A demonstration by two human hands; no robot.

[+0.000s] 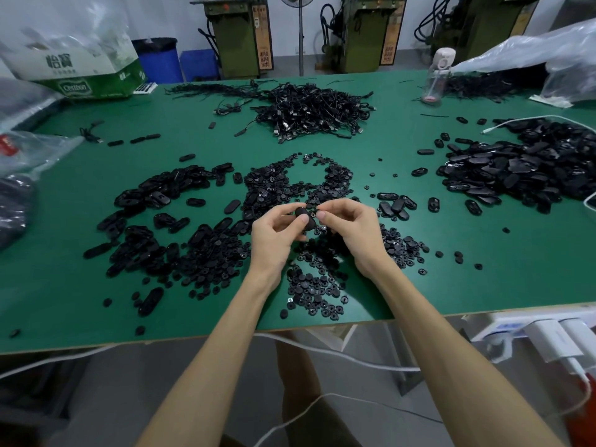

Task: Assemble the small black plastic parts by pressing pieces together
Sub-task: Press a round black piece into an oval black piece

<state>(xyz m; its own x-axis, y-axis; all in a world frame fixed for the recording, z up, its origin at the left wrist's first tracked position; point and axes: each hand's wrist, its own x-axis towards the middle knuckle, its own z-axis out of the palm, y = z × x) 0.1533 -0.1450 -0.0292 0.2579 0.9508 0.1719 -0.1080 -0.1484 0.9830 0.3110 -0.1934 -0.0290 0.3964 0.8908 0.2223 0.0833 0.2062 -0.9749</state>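
Note:
My left hand (277,233) holds a small black oval plastic part (304,217) between thumb and fingers, just above the green table (483,269). My right hand (348,227) meets it from the right, its fingertips pinching a tiny black piece against the oval part. Whatever the right fingertips hold is mostly hidden. Under and around both hands lie many small round black parts (309,285). A spread of black oval shells (154,214) lies to the left.
A big heap of black oval parts (516,169) fills the right side. A tangle of black cables (309,108) sits farther back, with a clear bottle (435,79) behind right. Cardboard box (80,72) and plastic bags stand at the left. Power strip (541,333) hangs off the front edge.

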